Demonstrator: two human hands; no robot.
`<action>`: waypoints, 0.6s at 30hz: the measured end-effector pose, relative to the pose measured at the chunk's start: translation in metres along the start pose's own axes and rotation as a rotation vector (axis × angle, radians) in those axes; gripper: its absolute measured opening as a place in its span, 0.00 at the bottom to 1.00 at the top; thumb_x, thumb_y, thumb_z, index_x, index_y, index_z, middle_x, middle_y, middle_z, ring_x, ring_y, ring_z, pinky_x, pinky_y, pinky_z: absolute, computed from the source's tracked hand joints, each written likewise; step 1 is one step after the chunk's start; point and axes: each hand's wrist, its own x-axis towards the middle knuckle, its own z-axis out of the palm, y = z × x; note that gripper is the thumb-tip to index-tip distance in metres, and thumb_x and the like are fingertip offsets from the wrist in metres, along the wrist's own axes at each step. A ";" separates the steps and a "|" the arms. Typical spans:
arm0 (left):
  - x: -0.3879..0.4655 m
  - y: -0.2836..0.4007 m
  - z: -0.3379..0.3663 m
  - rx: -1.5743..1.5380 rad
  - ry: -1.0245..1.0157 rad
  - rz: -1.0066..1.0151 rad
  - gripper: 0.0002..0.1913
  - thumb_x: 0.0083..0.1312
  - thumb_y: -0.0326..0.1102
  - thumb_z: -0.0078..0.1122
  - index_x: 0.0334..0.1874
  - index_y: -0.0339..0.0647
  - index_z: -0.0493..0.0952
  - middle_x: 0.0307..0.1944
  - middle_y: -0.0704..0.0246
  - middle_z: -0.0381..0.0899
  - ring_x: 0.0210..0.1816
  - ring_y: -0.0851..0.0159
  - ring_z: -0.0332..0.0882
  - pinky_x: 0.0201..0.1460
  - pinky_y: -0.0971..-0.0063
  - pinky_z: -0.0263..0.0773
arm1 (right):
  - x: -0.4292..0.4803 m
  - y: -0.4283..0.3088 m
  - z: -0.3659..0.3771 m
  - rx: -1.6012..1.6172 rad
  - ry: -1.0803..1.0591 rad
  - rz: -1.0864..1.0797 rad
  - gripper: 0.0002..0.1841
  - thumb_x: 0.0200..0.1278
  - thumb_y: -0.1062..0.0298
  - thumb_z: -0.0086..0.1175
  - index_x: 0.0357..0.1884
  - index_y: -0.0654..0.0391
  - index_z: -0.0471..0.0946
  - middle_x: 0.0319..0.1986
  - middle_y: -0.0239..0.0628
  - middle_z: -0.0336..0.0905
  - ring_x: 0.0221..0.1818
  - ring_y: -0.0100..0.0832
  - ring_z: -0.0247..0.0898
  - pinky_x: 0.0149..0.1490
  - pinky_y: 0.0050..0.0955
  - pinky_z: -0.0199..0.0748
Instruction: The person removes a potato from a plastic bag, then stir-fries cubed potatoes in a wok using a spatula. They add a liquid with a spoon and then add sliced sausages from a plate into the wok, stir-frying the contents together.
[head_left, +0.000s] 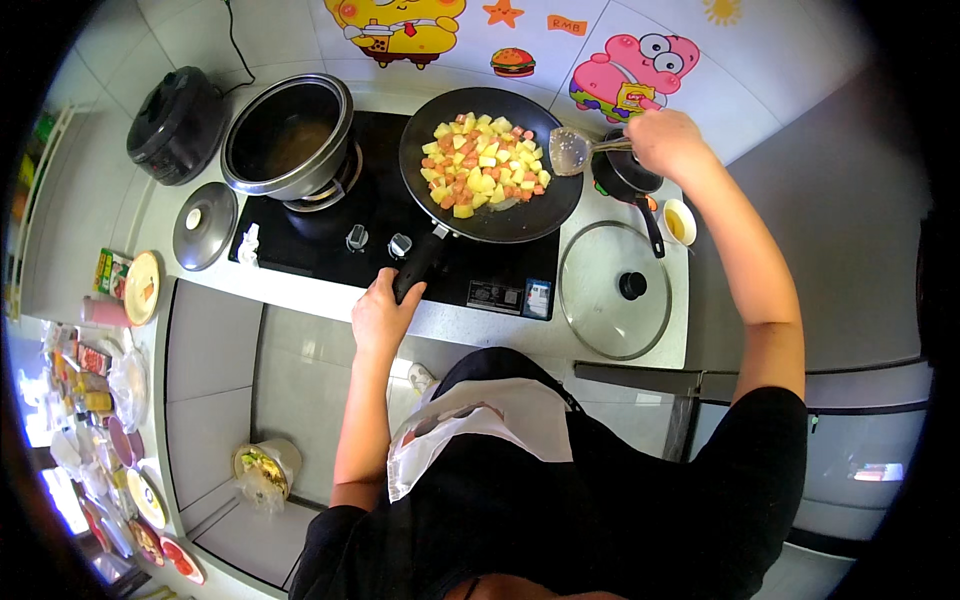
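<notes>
My left hand grips the black handle of a frying pan on the right part of the black glass hob. In the pan lies a heap of diced food, pale yellow cubes, probably potato, mixed with pinkish-orange pieces. My right hand holds a metal spatula by its handle. The spatula's blade is over the pan's right rim, beside the food; whether it touches the pan I cannot tell. A large dark pot with a little brownish liquid stands on the left burner.
Right of the hob are a small black pan, a white bowl with yellow liquid and a glass lid. At left are a metal lid, a black electric cooker and a cluttered counter. A bin stands on the floor.
</notes>
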 end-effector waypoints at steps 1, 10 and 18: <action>0.001 0.002 -0.001 0.012 -0.017 -0.013 0.22 0.56 0.53 0.65 0.41 0.42 0.75 0.29 0.57 0.81 0.33 0.47 0.80 0.36 0.58 0.73 | 0.005 -0.001 0.002 -0.009 -0.006 0.011 0.10 0.51 0.75 0.51 0.33 0.60 0.83 0.36 0.47 0.82 0.43 0.44 0.79 0.45 0.40 0.77; -0.001 0.007 -0.004 0.038 -0.022 -0.056 0.20 0.55 0.51 0.65 0.40 0.42 0.75 0.30 0.58 0.81 0.33 0.49 0.81 0.36 0.60 0.74 | 0.059 0.040 0.062 0.279 -0.038 -0.022 0.14 0.57 0.67 0.53 0.46 0.51 0.81 0.42 0.47 0.81 0.46 0.45 0.77 0.50 0.42 0.75; -0.001 0.010 -0.003 0.066 -0.012 -0.082 0.20 0.54 0.47 0.67 0.42 0.42 0.77 0.29 0.58 0.81 0.32 0.50 0.81 0.36 0.62 0.74 | 0.097 0.009 0.175 0.896 0.059 -0.114 0.17 0.60 0.54 0.54 0.51 0.43 0.79 0.36 0.48 0.81 0.41 0.47 0.77 0.48 0.41 0.73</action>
